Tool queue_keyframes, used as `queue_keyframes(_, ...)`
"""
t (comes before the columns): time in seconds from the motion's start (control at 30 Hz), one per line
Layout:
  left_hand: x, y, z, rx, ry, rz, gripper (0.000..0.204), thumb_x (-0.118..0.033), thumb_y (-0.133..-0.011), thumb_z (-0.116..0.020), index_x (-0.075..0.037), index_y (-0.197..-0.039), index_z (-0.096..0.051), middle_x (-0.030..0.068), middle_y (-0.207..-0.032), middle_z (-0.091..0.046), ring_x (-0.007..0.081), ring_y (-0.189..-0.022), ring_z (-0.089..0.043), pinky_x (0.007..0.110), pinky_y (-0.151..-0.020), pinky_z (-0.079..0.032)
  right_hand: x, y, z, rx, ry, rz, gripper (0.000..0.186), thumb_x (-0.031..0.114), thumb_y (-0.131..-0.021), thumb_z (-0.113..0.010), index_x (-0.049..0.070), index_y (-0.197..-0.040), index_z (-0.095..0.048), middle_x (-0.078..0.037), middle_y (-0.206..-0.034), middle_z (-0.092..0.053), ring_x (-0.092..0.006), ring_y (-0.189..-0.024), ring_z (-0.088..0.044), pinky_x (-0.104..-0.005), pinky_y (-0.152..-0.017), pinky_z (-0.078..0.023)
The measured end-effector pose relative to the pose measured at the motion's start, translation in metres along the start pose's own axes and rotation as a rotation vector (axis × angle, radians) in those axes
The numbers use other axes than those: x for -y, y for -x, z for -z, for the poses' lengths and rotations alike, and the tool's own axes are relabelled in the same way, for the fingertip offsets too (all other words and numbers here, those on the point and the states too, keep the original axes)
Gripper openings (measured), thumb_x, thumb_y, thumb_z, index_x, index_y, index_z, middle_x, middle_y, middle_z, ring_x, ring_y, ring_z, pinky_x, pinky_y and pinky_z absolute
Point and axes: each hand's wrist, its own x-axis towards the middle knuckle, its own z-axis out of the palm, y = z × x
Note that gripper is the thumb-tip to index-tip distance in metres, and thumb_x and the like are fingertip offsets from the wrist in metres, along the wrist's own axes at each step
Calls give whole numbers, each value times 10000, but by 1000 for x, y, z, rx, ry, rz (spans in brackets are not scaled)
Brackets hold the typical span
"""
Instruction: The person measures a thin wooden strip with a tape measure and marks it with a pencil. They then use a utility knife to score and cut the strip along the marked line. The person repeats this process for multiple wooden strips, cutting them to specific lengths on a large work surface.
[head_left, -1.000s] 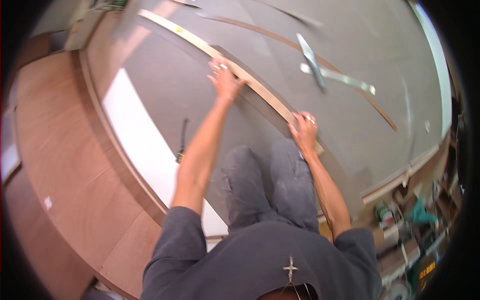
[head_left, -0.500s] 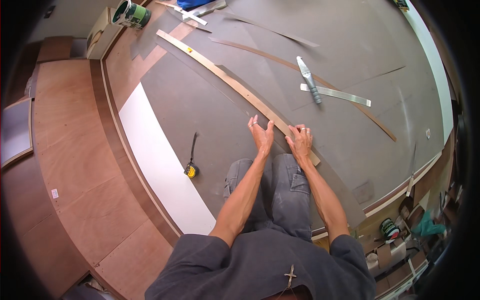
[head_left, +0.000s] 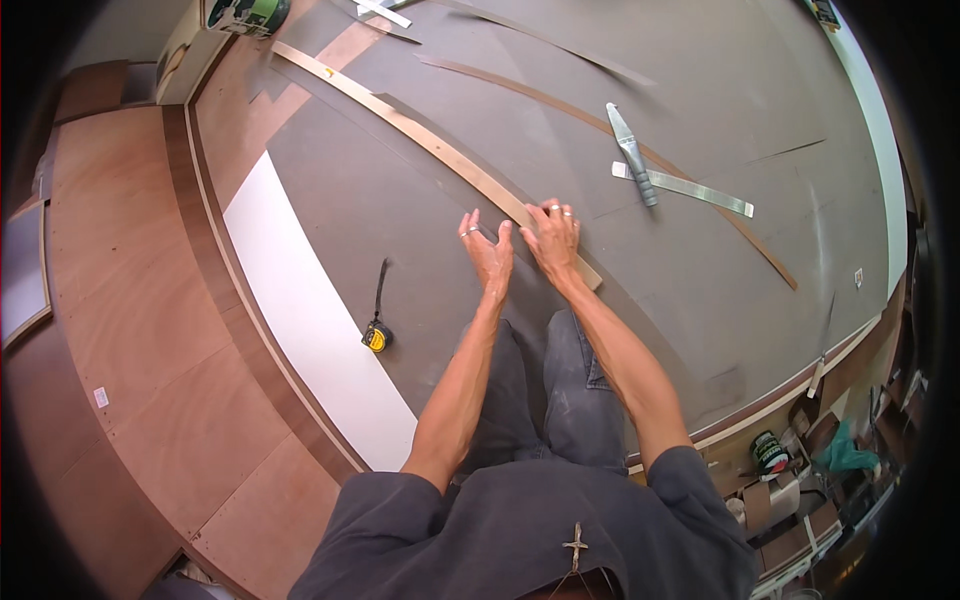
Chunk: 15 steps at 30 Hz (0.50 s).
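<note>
In the head view, a long, flat, pale wooden strip (head_left: 440,150) with straight edges lies slantwise on a smooth, matt grey-brown sheet surface (head_left: 730,90), its near end by the person's hands and a small yellow spot close to its far end. The right hand (head_left: 553,240) lies over the strip near that near end, thumb and bent fingers at the wood; whether it is clamped on it I cannot tell. The left hand (head_left: 488,252) is just beside the strip, fingers and thumb spread apart, with nothing between them. Beyond the strip runs a thin, narrow brown strip (head_left: 555,99), and across it lies a shiny, flat metal strip (head_left: 700,192). A grey-handled tool with a tapering silvery blade (head_left: 632,155) rests over both, its handle ribbed. On the left are a black-and-yellow tape measure (head_left: 376,337) with a dark strap, a smooth, glossy white panel (head_left: 310,310) and reddish-brown plywood panels (head_left: 190,330) with faint grain and visible seams. Of containers, a dark round bucket with a green label (head_left: 248,14) is cut off at the upper edge, and a black can with a green and red label (head_left: 770,453) stands among clutter at lower right, near crumpled teal plastic (head_left: 848,448); the contents of both are hidden.
</note>
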Motion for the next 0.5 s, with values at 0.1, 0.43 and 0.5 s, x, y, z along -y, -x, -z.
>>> queue_keyframes(0.1,12,1,7,-13,-58,-79,673,-265,-928,-761,57,-1457,-497,281,-1545,-417,416,-1448,-411,476,-1208,-344,17,-19,-19,-2,9,9,462,221,-811,-850,168,-1249,-711,-48,-1194,-607,-291,-1158,-566,-506,-933,-479)
queue_keyframes(0.43,17,-5,17,-42,-25,-84,596,-160,-937,-729,34,-1454,-505,260,-1540,-427,404,-1444,-416,470,-1209,-346,50,-71,-55,-13,-24,21,483,240,-809,-856,176,-1266,-714,-40,-1179,-602,-285,-1165,-564,-508,-950,-476)
queue_keyframes(0.5,23,-14,15,-54,-26,-105,589,-153,-939,-725,37,-1452,-505,262,-1541,-424,403,-1438,-423,465,-1211,-345,54,-75,-59,-2,-17,21,475,246,-820,-851,172,-1268,-708,-41,-1184,-603,-285,-1175,-561,-509,-959,-474)
